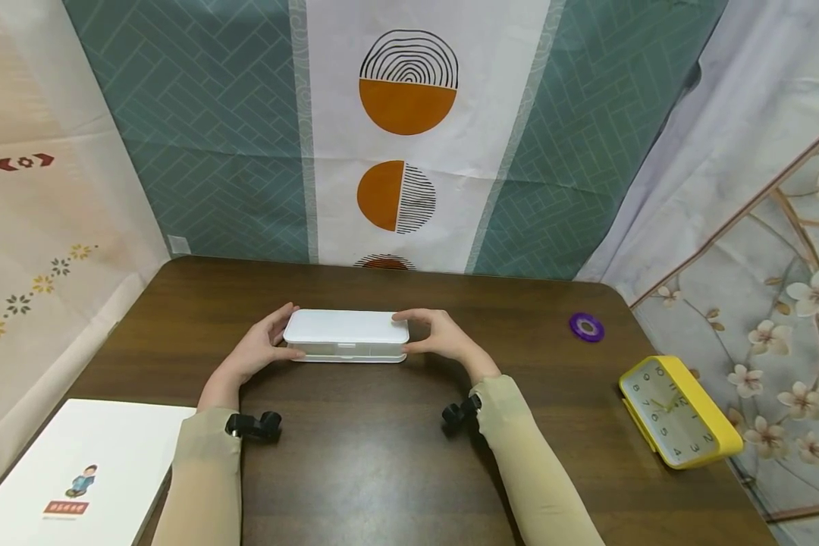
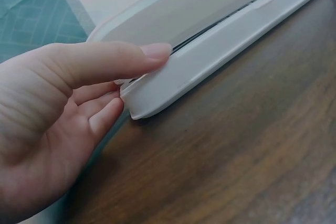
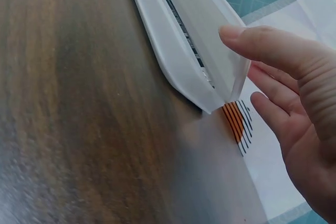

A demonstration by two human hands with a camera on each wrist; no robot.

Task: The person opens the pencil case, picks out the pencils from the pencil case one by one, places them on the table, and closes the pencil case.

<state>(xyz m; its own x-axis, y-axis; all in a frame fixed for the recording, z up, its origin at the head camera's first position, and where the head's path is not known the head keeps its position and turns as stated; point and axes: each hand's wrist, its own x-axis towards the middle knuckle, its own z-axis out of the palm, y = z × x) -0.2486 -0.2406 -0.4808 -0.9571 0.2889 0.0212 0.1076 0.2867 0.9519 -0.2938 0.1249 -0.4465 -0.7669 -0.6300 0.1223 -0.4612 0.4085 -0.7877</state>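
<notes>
A white plastic pencil case (image 1: 345, 327) lies lengthwise across the brown table, its lid (image 3: 210, 24) tilted up from the base (image 2: 210, 59). Through the gap between them, something dark and thin shows inside. My left hand (image 1: 254, 350) holds the left end of the case, the thumb on the front rim and the other fingers around the end. At the right end, my right hand (image 1: 444, 335) pinches the lid, thumb on its inner face and fingers behind it. Most of the contents are hidden.
On the left of the table lies a flat white box or book (image 1: 109, 447) with a small printed figure. Towards the right are a purple ring-shaped object (image 1: 587, 327) and a yellow alarm clock (image 1: 679, 411). A patterned cloth (image 1: 553, 189) hangs behind the table's far edge.
</notes>
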